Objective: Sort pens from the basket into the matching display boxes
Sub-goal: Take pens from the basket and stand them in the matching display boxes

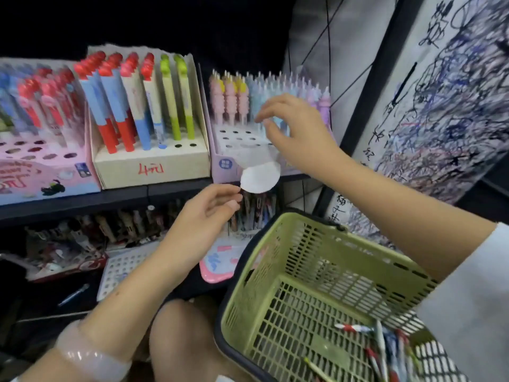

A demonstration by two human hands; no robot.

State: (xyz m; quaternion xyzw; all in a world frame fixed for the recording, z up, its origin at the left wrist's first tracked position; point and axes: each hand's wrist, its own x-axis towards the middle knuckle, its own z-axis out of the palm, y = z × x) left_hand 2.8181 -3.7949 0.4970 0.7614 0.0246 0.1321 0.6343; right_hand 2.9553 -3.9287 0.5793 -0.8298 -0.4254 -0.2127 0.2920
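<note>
The green basket (278, 274) with a dark rim sits at my lower right, and several pens (385, 346) lie in its near corner. On the shelf stand a pink display box (41, 164), a cream display box (151, 164) of red, blue and green pens, and a lilac display box (228, 161) of pastel pens. My left hand (209, 210) pinches a white rounded piece (260, 176) in front of the lilac box. My right hand (292, 128) hovers over the pale blue pens, thumb and forefinger close together. Whether they pinch a pen is unclear.
A lower shelf (124, 224) holds more pens in shadow. A white perforated tray (124, 268) and a pink tray (217, 266) lie below it, and a loose pen (74, 295) lies to their left. A scribbled test sheet (454, 106) covers the right wall.
</note>
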